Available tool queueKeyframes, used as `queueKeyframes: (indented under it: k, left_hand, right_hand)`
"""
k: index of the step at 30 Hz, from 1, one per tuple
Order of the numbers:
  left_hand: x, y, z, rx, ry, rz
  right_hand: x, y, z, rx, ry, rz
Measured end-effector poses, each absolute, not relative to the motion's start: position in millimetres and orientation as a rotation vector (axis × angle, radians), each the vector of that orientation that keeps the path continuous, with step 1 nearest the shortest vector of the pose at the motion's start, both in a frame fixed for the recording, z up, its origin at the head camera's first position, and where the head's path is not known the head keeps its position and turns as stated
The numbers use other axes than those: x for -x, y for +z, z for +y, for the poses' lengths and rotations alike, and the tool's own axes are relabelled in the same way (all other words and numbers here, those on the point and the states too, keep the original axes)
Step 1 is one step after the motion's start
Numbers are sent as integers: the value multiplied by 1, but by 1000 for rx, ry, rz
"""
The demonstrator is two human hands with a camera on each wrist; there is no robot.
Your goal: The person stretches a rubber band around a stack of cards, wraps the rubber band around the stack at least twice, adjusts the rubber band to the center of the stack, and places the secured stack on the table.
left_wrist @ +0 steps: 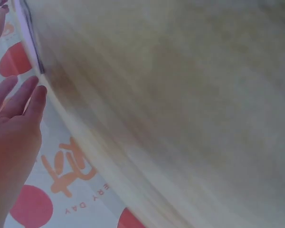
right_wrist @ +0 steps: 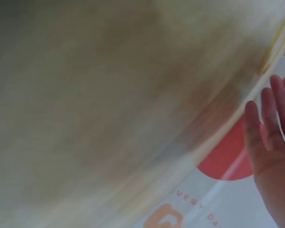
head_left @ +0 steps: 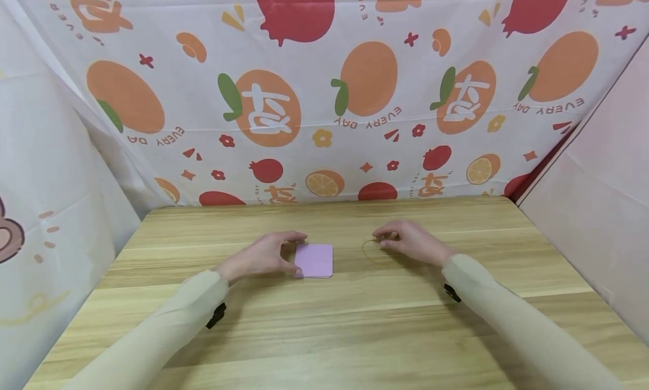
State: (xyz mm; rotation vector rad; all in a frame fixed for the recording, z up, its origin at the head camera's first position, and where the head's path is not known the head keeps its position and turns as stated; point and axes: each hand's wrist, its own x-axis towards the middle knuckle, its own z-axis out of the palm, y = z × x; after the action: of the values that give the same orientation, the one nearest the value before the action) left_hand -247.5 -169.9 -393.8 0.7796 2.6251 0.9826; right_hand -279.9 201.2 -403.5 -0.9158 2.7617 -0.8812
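A small stack of square purple cards [head_left: 314, 260] lies flat on the wooden table. My left hand [head_left: 269, 253] reaches it from the left, thumb at the near left corner and fingertips by the far left corner. In the left wrist view, slightly bent fingers [left_wrist: 23, 97] lie close to the stack's edge [left_wrist: 28, 35]. To the right, a thin yellow rubber band [head_left: 363, 249] rests on the table. Over its far part is my right hand [head_left: 412, 242], thumb and forefinger parted around it. The right wrist view has the band [right_wrist: 277, 45] just beyond the long fingers [right_wrist: 270, 118]; whether they touch is unclear.
The wooden table [head_left: 304, 333] ends at the back against a fruit-printed cloth [head_left: 314, 147]. White cloths hang at the left side [head_left: 45, 153] and the right side [head_left: 598, 209]. Black wrist bands show under both sleeves.
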Motion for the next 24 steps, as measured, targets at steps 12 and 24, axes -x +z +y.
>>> queueKeyframes:
  k: [12, 24]
  left_hand:
    - [248, -400, -167, -853, 1003, 2582]
    - [251, -395, -157, -817, 867, 2620]
  right_hand:
    - [294, -406, 194, 798, -955, 2677]
    - [302, -413, 190, 830, -876, 2737]
